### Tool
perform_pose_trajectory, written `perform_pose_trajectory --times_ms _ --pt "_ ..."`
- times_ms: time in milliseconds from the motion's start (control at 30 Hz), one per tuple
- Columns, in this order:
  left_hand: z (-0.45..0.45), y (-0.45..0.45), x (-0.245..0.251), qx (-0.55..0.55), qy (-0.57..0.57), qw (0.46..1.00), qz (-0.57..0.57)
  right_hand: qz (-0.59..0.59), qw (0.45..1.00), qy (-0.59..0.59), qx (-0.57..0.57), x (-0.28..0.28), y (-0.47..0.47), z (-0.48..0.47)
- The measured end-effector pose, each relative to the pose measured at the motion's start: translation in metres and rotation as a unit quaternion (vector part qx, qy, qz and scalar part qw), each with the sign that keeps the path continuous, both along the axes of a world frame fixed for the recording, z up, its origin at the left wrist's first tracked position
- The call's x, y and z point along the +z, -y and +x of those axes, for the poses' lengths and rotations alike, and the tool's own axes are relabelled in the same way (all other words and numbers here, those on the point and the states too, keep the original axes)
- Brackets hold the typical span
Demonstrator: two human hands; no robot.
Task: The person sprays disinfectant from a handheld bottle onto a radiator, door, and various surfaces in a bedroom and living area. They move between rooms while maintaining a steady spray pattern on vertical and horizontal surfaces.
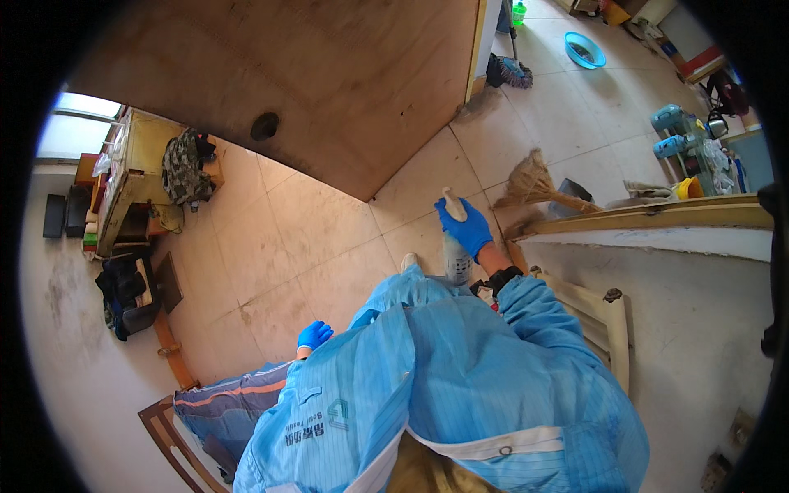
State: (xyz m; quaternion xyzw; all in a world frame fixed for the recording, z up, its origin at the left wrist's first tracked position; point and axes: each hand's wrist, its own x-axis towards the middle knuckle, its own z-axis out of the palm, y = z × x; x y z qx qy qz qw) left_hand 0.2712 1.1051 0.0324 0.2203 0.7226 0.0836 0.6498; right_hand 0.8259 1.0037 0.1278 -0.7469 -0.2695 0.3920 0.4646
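My right hand (471, 228), in a blue glove, is wrapped around the neck of a spray bottle (457, 262). The bottle has a pale trigger head (455, 204) and a label with writing. It is upright in front of my blue work coat (493, 357). My left hand (314, 334), also gloved in blue, hangs low by my left side with its fingers loosely bent and nothing visible in it. Ahead of me stands a brown wooden door (345, 80) with a round hole and dark stains.
A straw broom (530, 179) leans beside the door frame (647, 219). Beyond are a mop (516, 73) and a blue basin (579, 38). A worn yellow desk (138, 179) stands left, with a camouflage garment (185, 166). A bed (228, 400) is behind my left hand, a cream chair (607, 320) at right.
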Motion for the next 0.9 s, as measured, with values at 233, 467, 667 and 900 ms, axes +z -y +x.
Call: perform_pose_trajectory --times_ms 233,467,667,900 --pt "-0.026 -0.006 -0.021 -0.084 0.125 0.989 -0.009 0.147 0.965 -0.185 -0.118 0.001 0.019 0.034" --pt "0.0 -0.006 -0.001 -0.182 0.042 0.98 0.068 0.098 0.955 -0.169 -0.226 0.008 0.039 0.058" --pt "0.027 -0.022 0.002 -0.025 0.016 0.999 -0.033 0.144 0.957 -0.164 -0.19 0.014 0.037 0.049" --pt "0.044 -0.022 0.015 -0.007 -0.019 0.999 -0.034 0.07 0.979 -0.171 -0.083 0.005 0.031 0.03"
